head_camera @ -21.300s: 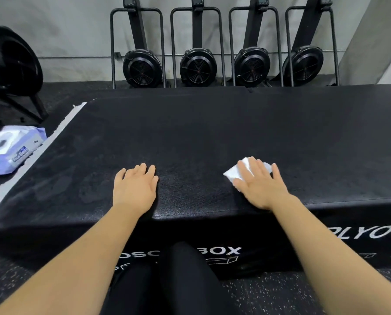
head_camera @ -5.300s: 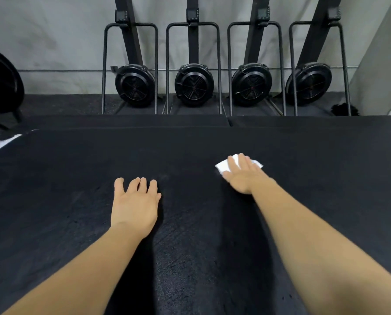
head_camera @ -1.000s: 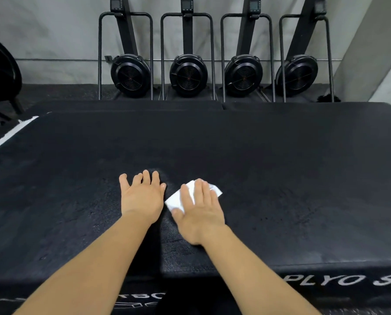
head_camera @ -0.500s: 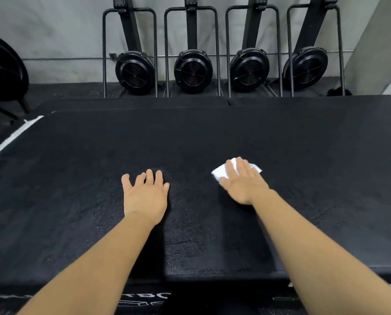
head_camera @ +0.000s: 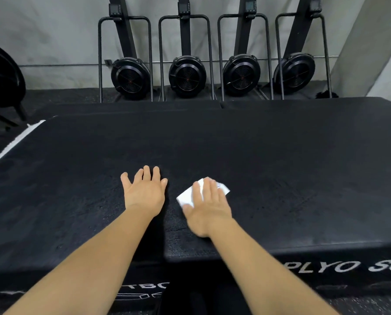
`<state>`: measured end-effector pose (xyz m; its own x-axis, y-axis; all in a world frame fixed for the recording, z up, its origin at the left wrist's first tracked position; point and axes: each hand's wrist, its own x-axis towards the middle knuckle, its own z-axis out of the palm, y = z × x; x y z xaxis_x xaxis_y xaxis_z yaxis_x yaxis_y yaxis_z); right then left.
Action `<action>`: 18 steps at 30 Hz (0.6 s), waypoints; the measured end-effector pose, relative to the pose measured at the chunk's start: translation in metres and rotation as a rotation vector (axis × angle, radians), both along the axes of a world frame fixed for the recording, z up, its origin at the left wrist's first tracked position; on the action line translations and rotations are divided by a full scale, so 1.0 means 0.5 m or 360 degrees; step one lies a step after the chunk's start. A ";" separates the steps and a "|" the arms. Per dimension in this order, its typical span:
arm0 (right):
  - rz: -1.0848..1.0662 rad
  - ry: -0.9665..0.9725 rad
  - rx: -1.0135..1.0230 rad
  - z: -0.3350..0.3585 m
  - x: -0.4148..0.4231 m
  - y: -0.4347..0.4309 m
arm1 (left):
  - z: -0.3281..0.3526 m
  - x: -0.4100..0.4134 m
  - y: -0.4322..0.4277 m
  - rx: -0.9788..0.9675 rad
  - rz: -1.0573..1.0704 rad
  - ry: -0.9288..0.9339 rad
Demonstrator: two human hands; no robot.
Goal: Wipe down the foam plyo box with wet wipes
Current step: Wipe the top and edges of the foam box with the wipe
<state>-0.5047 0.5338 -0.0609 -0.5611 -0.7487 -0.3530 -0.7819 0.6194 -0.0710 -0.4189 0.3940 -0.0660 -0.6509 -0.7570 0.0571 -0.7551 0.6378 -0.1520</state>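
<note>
Pressing the wipe (head_camera: 186,197) flat, the right hand (head_camera: 209,210) may bunch it on the rough box (head_camera: 281,167); the left hand (head_camera: 144,192) lies flat beside.

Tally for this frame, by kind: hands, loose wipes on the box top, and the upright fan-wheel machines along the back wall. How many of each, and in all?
Hands: 2 (left hand, right hand)
White wipe: 1
Fan-wheel machines: 4
Total: 7
</note>
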 end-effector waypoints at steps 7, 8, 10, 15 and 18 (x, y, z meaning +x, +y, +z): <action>0.0311 0.0031 0.0016 -0.006 0.110 0.007 | 0.016 0.074 0.021 -0.0028 0.0117 0.0002; 0.0360 0.0009 -0.0008 -0.003 0.104 0.013 | 0.018 0.085 0.025 -0.0034 0.0129 -0.0014; 0.0434 -0.0034 -0.0054 0.003 0.077 0.032 | 0.018 0.104 0.038 -0.0037 0.0134 -0.0044; 0.0227 -0.0049 -0.0081 0.016 -0.040 0.092 | 0.007 0.117 0.088 -0.0048 0.0031 -0.0149; 0.0041 -0.0057 -0.0071 0.024 -0.106 0.120 | 0.000 0.111 0.098 -0.0058 0.0074 -0.0201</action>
<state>-0.5578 0.5940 -0.0487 -0.5290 -0.7782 -0.3385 -0.7940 0.5947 -0.1265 -0.3634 0.4429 -0.0661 -0.6188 -0.7855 0.0051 -0.7572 0.5947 -0.2701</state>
